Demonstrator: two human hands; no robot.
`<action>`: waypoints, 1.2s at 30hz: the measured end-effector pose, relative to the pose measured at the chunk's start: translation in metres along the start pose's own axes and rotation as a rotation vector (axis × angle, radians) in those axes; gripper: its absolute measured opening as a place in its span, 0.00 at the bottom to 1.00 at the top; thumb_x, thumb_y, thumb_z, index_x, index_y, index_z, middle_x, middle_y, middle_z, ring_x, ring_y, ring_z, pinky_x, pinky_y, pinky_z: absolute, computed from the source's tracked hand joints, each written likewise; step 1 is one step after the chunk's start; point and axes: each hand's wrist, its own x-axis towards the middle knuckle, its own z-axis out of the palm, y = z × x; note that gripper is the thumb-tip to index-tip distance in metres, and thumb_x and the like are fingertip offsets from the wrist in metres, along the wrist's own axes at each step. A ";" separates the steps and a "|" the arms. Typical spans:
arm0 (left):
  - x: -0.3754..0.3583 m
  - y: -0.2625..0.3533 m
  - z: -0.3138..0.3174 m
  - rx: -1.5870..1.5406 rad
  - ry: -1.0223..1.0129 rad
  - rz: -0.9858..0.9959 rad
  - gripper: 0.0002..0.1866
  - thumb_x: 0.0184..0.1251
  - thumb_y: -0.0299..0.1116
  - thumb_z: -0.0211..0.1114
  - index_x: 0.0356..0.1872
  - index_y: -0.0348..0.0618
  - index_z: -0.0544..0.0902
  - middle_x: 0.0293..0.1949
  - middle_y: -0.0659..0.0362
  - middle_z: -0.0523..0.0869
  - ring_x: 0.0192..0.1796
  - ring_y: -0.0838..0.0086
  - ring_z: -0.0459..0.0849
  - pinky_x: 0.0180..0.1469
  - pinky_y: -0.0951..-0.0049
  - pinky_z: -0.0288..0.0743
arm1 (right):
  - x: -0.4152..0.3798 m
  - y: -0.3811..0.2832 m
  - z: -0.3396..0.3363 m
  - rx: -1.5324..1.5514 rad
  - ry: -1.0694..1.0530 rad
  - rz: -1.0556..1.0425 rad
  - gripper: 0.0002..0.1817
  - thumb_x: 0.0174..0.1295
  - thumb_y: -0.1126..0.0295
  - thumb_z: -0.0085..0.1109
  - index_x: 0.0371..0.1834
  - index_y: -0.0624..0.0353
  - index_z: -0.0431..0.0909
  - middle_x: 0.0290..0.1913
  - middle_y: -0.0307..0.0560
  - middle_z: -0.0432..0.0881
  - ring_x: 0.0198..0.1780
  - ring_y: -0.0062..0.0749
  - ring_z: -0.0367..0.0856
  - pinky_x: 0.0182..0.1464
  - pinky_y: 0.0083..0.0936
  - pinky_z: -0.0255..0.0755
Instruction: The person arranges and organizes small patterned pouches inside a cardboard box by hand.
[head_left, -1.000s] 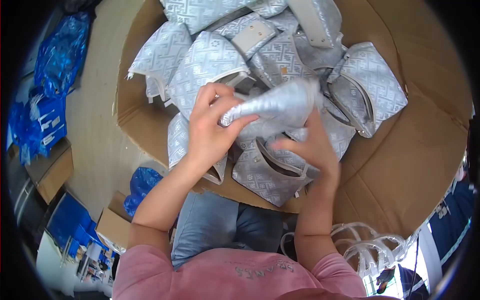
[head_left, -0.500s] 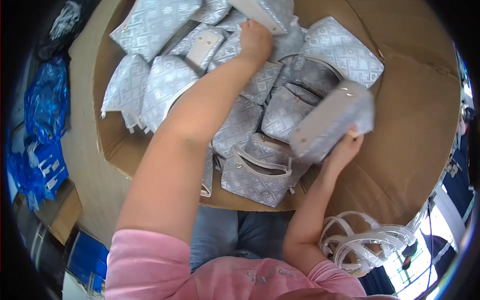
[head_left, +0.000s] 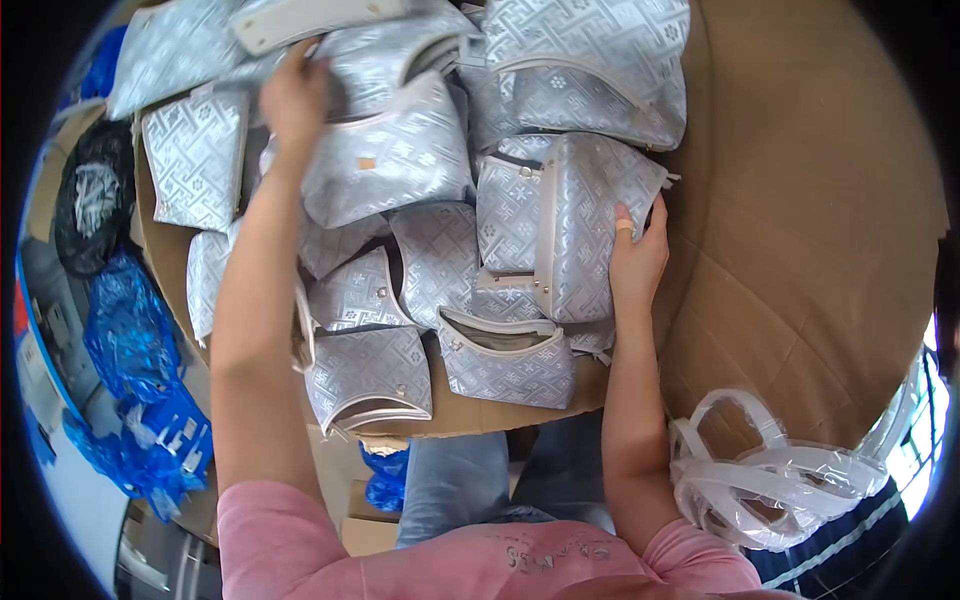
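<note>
Just beside the right fingers (head_left: 658, 218), silver bag (head_left: 582, 235), its edge pinched, left fingers (head_left: 296, 72) blurred, cannot tell their state

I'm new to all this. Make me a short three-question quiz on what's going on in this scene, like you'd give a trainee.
1. True or false: the white straps in clear plastic lie to the person's right.
2. Multiple choice: what does the right hand touch?
A) a bare stretch of cardboard
B) a silvery patterned bag
C) a black bag
3. Short answer: what colour is the crumpled plastic at the left of the picture?

Key: 1 true; 2 B; 3 blue
</note>
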 end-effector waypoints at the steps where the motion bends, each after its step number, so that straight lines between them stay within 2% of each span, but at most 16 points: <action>1: 0.006 -0.004 -0.013 0.034 -0.014 -0.041 0.16 0.59 0.36 0.68 0.49 0.48 0.85 0.35 0.50 0.87 0.39 0.58 0.85 0.44 0.67 0.77 | 0.000 -0.001 0.000 -0.006 -0.003 0.003 0.28 0.66 0.62 0.59 0.66 0.63 0.66 0.54 0.61 0.80 0.55 0.50 0.79 0.58 0.36 0.69; 6: 0.026 -0.027 -0.023 -0.037 0.059 -0.061 0.17 0.61 0.34 0.69 0.51 0.43 0.85 0.37 0.50 0.88 0.38 0.67 0.86 0.46 0.72 0.76 | 0.004 0.005 0.004 0.004 0.012 -0.016 0.28 0.66 0.62 0.59 0.65 0.64 0.67 0.55 0.62 0.79 0.55 0.51 0.78 0.58 0.37 0.68; 10: 0.020 -0.042 -0.030 -0.314 0.125 -0.045 0.17 0.63 0.31 0.68 0.52 0.36 0.83 0.40 0.53 0.89 0.40 0.75 0.84 0.47 0.76 0.75 | 0.007 -0.006 -0.009 -0.019 -0.007 0.065 0.29 0.66 0.62 0.59 0.66 0.64 0.65 0.58 0.63 0.77 0.57 0.52 0.77 0.59 0.38 0.67; 12: 0.012 -0.047 -0.045 -0.384 0.064 -0.185 0.18 0.65 0.29 0.66 0.54 0.31 0.81 0.45 0.53 0.88 0.44 0.77 0.82 0.50 0.77 0.74 | 0.011 0.003 -0.013 -0.030 0.000 0.082 0.29 0.66 0.62 0.59 0.66 0.65 0.65 0.58 0.63 0.76 0.58 0.53 0.76 0.60 0.38 0.67; 15: -0.013 -0.034 -0.070 -0.494 0.121 -0.224 0.18 0.65 0.28 0.65 0.54 0.30 0.80 0.48 0.51 0.86 0.47 0.75 0.82 0.53 0.75 0.73 | 0.012 0.009 -0.015 -0.032 0.011 0.085 0.30 0.66 0.62 0.59 0.67 0.66 0.64 0.60 0.64 0.75 0.59 0.54 0.75 0.60 0.38 0.66; 17: -0.039 -0.024 -0.089 -0.468 0.062 -0.177 0.19 0.64 0.27 0.65 0.55 0.28 0.79 0.50 0.49 0.85 0.49 0.72 0.81 0.55 0.73 0.73 | 0.008 0.006 -0.013 -0.018 0.015 0.089 0.30 0.66 0.62 0.59 0.67 0.66 0.63 0.59 0.64 0.75 0.60 0.54 0.74 0.61 0.39 0.66; 19: -0.076 -0.027 -0.102 -0.255 0.040 -0.168 0.17 0.64 0.25 0.64 0.53 0.29 0.81 0.49 0.51 0.86 0.49 0.70 0.82 0.55 0.71 0.73 | 0.007 0.001 -0.016 -0.002 0.016 0.079 0.30 0.66 0.63 0.59 0.68 0.66 0.63 0.59 0.64 0.75 0.60 0.55 0.74 0.62 0.40 0.66; 21: -0.113 0.002 -0.117 -0.189 -0.197 -0.146 0.13 0.64 0.23 0.62 0.50 0.33 0.83 0.48 0.53 0.86 0.49 0.68 0.83 0.53 0.70 0.74 | 0.008 -0.007 -0.026 -0.212 0.050 -0.070 0.29 0.66 0.63 0.58 0.67 0.65 0.65 0.59 0.62 0.75 0.60 0.51 0.74 0.62 0.39 0.66; 23: -0.144 0.030 -0.131 -0.131 -0.471 0.079 0.12 0.63 0.23 0.62 0.47 0.37 0.85 0.43 0.53 0.86 0.46 0.68 0.84 0.50 0.72 0.76 | 0.003 -0.023 -0.032 -0.311 0.049 -0.170 0.28 0.66 0.64 0.58 0.66 0.65 0.66 0.59 0.61 0.76 0.60 0.50 0.74 0.62 0.38 0.67; 25: -0.172 0.044 -0.133 -0.185 -0.654 0.092 0.14 0.62 0.21 0.62 0.48 0.41 0.85 0.41 0.53 0.85 0.47 0.64 0.83 0.50 0.71 0.76 | -0.003 -0.047 -0.040 -0.031 -0.009 -0.238 0.26 0.66 0.64 0.58 0.64 0.64 0.69 0.59 0.58 0.75 0.60 0.45 0.74 0.62 0.35 0.67; 27: -0.189 0.052 -0.136 -0.373 -0.784 -0.130 0.16 0.60 0.19 0.62 0.48 0.43 0.86 0.43 0.54 0.84 0.49 0.64 0.82 0.52 0.70 0.75 | -0.008 -0.073 -0.035 0.106 -0.058 -0.283 0.25 0.66 0.64 0.58 0.63 0.64 0.70 0.59 0.57 0.75 0.60 0.43 0.74 0.62 0.33 0.67; 29: -0.194 0.053 -0.138 -0.382 -0.758 -0.121 0.16 0.59 0.19 0.63 0.48 0.43 0.85 0.46 0.54 0.83 0.51 0.64 0.81 0.54 0.68 0.74 | -0.018 -0.112 -0.012 0.525 -0.393 -0.048 0.21 0.64 0.67 0.60 0.58 0.64 0.73 0.57 0.55 0.75 0.60 0.46 0.74 0.60 0.35 0.68; 31: -0.200 0.057 -0.144 -0.386 -0.734 -0.108 0.16 0.58 0.19 0.64 0.49 0.43 0.85 0.48 0.53 0.81 0.53 0.63 0.80 0.57 0.67 0.73 | -0.020 -0.146 0.021 0.486 -0.385 -0.135 0.21 0.64 0.67 0.60 0.58 0.64 0.74 0.57 0.55 0.75 0.59 0.46 0.74 0.59 0.34 0.69; 33: -0.210 0.066 -0.152 -0.314 -0.566 0.042 0.18 0.57 0.22 0.67 0.50 0.43 0.84 0.50 0.53 0.80 0.56 0.61 0.79 0.59 0.67 0.71 | -0.007 -0.168 0.056 0.448 -0.392 -0.226 0.21 0.64 0.66 0.61 0.57 0.64 0.74 0.57 0.56 0.75 0.59 0.45 0.75 0.58 0.33 0.70; 35: -0.221 0.063 -0.171 -0.263 -0.451 0.080 0.18 0.57 0.23 0.68 0.51 0.43 0.84 0.50 0.53 0.80 0.57 0.60 0.78 0.60 0.66 0.70 | 0.012 -0.187 0.091 0.299 -0.106 -0.487 0.23 0.65 0.67 0.60 0.62 0.65 0.71 0.58 0.53 0.77 0.59 0.36 0.75 0.61 0.28 0.67; 36: -0.228 0.061 -0.181 -0.208 -0.248 0.024 0.19 0.56 0.24 0.69 0.51 0.43 0.83 0.52 0.53 0.79 0.58 0.58 0.77 0.60 0.63 0.69 | 0.025 -0.200 0.105 0.478 -0.206 -0.410 0.24 0.65 0.66 0.60 0.62 0.65 0.70 0.58 0.54 0.77 0.59 0.36 0.75 0.61 0.28 0.67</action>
